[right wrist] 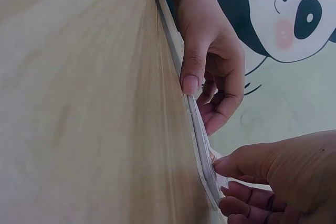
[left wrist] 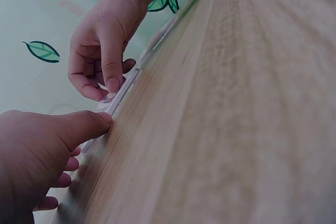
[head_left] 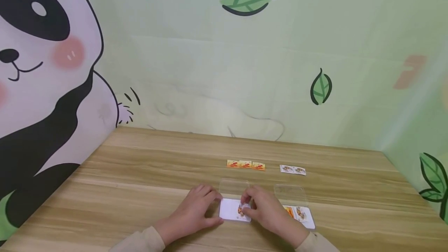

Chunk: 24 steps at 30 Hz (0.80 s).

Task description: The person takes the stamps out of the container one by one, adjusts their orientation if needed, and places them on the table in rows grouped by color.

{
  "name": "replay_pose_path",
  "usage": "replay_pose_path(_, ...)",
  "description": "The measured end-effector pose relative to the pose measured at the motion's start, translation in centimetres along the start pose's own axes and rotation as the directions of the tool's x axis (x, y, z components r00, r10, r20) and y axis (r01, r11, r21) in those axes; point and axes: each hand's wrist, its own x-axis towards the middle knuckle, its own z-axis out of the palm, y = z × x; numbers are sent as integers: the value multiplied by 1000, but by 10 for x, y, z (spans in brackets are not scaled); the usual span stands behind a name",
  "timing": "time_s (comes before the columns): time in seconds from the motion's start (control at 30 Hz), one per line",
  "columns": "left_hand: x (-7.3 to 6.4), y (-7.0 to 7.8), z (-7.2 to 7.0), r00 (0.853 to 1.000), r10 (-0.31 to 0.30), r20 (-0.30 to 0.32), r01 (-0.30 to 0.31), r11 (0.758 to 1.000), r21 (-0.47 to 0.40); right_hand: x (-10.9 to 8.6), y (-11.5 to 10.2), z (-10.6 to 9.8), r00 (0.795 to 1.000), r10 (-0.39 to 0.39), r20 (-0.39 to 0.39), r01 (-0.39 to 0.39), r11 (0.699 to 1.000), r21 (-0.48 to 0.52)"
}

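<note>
A flat white case (head_left: pixel 229 209) lies before me, its clear lid (head_left: pixel 233 186) folded back behind it. My left hand (head_left: pixel 197 210) grips the case's left end, thumb at the near corner and a finger at the far one. At the right end, my right hand (head_left: pixel 263 209) pinches a small printed picture card (head_left: pixel 241 216) between thumb and fingers, low over the white surface. In the right wrist view, the left thumb (right wrist: pixel 190 83) touches the case's near edge. Part of the card is hidden by the right fingers.
Right of my hand sits a second white case (head_left: pixel 309 221) with picture cards inside and a clear lid (head_left: pixel 290 193) raised behind. Farther back on the wooden table (head_left: pixel 157 162) lie a row of orange cards (head_left: pixel 246 164) and a pair of pale cards (head_left: pixel 292 170). A printed wall hanging (head_left: pixel 196 69) stands behind.
</note>
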Motion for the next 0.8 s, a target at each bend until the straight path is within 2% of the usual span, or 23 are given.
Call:
replay_pose_path(0.5,1,0,0,1000,11,-12,-11,1000,4,1,1,2,999,-13,-32,13,1000,-5)
replay_pose_path(0.8,0,1,-1,1000,2,0,-2,1000,-3,2,1,-1,1000,-16,-9,16,1000,-9)
